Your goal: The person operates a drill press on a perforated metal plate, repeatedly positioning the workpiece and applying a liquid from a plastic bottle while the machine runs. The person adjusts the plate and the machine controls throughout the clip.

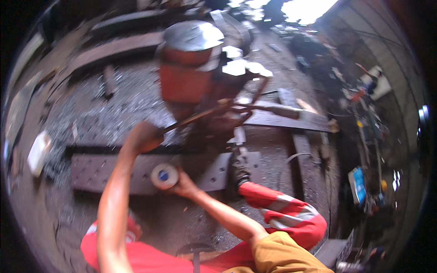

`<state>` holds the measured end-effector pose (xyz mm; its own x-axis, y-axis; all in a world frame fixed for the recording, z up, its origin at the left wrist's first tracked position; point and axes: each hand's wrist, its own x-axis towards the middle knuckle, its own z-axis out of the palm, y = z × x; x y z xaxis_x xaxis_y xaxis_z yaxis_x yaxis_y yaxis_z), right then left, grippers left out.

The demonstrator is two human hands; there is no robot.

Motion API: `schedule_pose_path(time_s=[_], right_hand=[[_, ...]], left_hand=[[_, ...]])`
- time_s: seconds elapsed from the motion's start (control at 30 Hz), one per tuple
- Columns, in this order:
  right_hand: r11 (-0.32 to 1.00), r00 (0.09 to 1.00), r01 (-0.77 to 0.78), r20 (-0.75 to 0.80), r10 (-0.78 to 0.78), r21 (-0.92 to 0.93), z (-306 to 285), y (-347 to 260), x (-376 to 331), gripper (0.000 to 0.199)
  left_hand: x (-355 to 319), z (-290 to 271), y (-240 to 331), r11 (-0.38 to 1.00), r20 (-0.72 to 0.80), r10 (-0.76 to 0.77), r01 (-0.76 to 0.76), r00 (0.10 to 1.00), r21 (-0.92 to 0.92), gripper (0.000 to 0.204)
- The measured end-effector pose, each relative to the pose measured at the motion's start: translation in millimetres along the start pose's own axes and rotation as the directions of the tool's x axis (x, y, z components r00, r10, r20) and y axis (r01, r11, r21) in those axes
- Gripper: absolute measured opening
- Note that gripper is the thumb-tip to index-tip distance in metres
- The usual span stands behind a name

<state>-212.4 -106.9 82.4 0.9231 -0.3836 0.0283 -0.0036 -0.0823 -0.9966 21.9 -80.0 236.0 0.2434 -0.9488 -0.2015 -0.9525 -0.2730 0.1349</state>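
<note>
My left hand (144, 137) is closed around the end of a brown rod-like lever (193, 119), which runs up and right to a hub on the front of a red machine (185, 84). Lower down, my right hand (184, 185) grips a white round container (159, 183), seen from its top with a blue middle. That container is above a perforated metal bar (98, 170). A second lever with a grey grip (284, 112) sticks out to the right of the hub. Motion blur softens the machine, and its lower part is dark.
Metal shavings (132, 95) cover the surface left of the machine. Long steel bars (118, 48) lie behind, and another perforated bar (296, 119) is at the right. A white jug (39, 154) stands at far left. Towards the right is a blue-and-white package (358, 185).
</note>
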Motion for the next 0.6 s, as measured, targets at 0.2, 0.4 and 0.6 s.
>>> schedule_pose_path(time_s=[0.2,0.4,0.6], right_hand=[[0.918,0.976,0.108,0.217,-0.024,-0.383,-25,-32,11,0.1],[0.62,0.67,0.244,0.592,0.448,-0.745,-138,-21,33,0.063],[0.08,0.613,-0.146,-0.026,0.79,-0.986,-263,-49,21,0.047]], left_hand=[[-11,-9,3,0.975,-0.118,-0.093,0.066,0.989,-0.213,0.03],[-4,10,-7,0.96,-0.151,-0.102,0.057,0.983,-0.276,0.027],[-15,-8,-3,0.944,-0.127,-0.156,0.11,0.98,-0.311,0.028]])
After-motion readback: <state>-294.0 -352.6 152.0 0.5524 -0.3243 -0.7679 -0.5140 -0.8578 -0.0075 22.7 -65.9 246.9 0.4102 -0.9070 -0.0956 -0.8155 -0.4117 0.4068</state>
